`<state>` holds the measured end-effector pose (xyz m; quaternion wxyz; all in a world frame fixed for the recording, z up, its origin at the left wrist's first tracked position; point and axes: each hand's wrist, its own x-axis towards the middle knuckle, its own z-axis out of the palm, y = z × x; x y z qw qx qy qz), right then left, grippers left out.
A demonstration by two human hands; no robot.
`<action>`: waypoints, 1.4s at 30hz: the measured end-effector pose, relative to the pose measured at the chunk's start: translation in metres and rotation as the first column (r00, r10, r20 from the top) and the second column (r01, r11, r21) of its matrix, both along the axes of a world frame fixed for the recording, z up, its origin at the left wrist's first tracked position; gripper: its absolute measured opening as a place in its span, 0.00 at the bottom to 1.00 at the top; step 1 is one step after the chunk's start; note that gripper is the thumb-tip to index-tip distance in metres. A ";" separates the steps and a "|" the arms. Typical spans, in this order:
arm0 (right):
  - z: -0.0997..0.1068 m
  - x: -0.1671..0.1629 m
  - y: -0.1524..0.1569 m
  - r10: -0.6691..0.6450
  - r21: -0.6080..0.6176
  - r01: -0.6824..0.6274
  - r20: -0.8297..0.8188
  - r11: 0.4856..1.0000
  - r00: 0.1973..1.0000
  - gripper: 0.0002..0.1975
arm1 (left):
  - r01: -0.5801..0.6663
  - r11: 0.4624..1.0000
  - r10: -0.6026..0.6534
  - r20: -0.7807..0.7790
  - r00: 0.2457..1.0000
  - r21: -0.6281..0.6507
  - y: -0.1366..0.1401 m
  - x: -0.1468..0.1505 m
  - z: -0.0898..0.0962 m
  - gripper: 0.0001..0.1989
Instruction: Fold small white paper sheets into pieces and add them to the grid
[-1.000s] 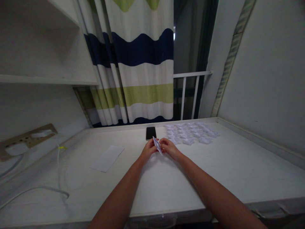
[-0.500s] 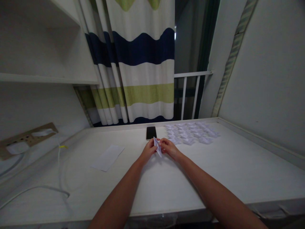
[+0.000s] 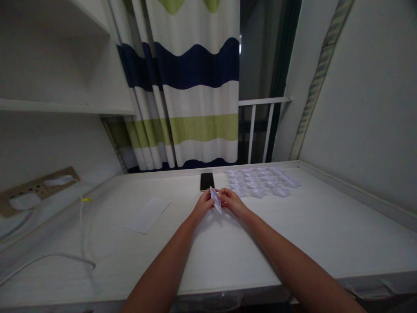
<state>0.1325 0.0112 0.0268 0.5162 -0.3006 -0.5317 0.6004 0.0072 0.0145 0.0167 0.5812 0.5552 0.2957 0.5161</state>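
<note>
Between my two hands, above the middle of the white table, a small piece of folded white paper [image 3: 216, 201] is held tilted, one point up and one down. My left hand [image 3: 203, 204] grips its left side, thumb in front. On the right side, the fingers of my right hand [image 3: 230, 201] are pinched on the same paper. Just beyond the hands lies a dark phone [image 3: 207, 181]. Several folded white paper pieces [image 3: 257, 182] stand in rows at the back right. Flat on the left lies a white paper sheet [image 3: 148, 215].
The white table [image 3: 319, 230] has a raised back edge below a striped curtain [image 3: 202, 100]. A power strip [image 3: 35, 191] is on the left wall, and a white cable [image 3: 61, 256] runs over the table's left side. A shelf [image 3: 65, 106] overhangs at upper left.
Hardly anything differs. The folded paper's lower point has shifted very slightly to the right in my hands, and both hands keep their grip.
</note>
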 end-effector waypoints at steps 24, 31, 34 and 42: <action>-0.003 0.005 0.003 0.010 -0.049 -0.015 -0.095 0.999 0.995 0.15 | -0.007 1.000 0.008 0.009 1.000 -0.014 0.000 -0.001 -0.001 0.20; -0.003 0.002 0.002 0.020 -0.045 -0.025 -0.100 0.999 0.995 0.15 | -0.026 0.999 0.029 -0.054 0.998 0.045 0.003 0.001 -0.005 0.21; -0.002 0.002 0.001 0.020 -0.043 -0.024 -0.093 0.999 0.995 0.15 | -0.023 0.999 0.024 -0.048 0.999 0.029 0.002 0.001 -0.004 0.20; -0.004 0.003 0.003 -0.014 -0.021 0.014 -0.007 1.000 1.000 0.15 | -0.111 0.992 0.114 0.065 0.991 -0.055 0.000 -0.003 0.001 0.18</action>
